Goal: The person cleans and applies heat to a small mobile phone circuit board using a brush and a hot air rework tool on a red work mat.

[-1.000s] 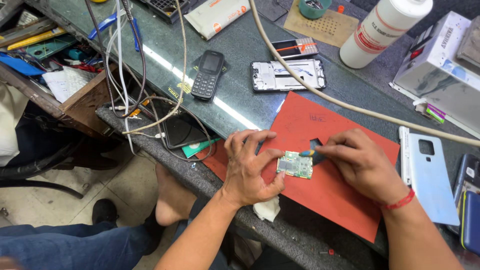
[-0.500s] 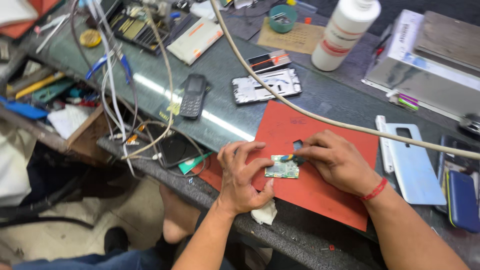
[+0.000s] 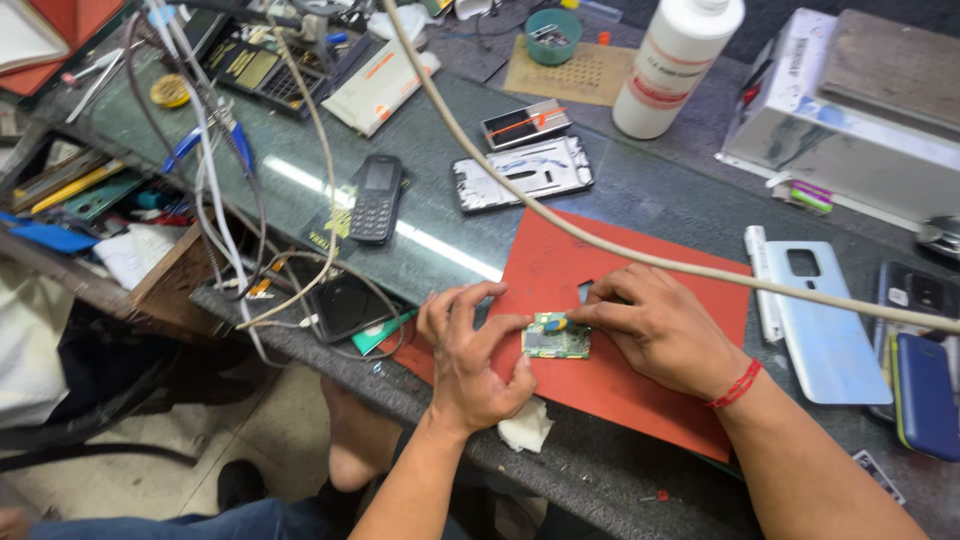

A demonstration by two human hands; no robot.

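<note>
A small green circuit board [image 3: 556, 337] lies on a red mat [image 3: 560, 270] at the near edge of the bench. My left hand [image 3: 468, 355] pinches the board's left side between thumb and fingers. My right hand [image 3: 660, 325], with a red thread at the wrist, grips a small tool with a blue and yellow tip [image 3: 555, 323] and presses it onto the board's top edge. A crumpled white tissue [image 3: 524, 427] sits just under my left hand.
A thick beige cable [image 3: 600, 240] crosses the mat. A dark keypad phone [image 3: 375, 198], a white phone frame [image 3: 525, 173], a pale blue back cover [image 3: 825, 320], a blue phone [image 3: 925, 395], a white bottle [image 3: 675, 65] and hanging wires [image 3: 215, 200] surround it.
The view has shifted and drawn closer to the bench. Both hands stay on the board on the red mat, with the tool tip still at its top edge.
</note>
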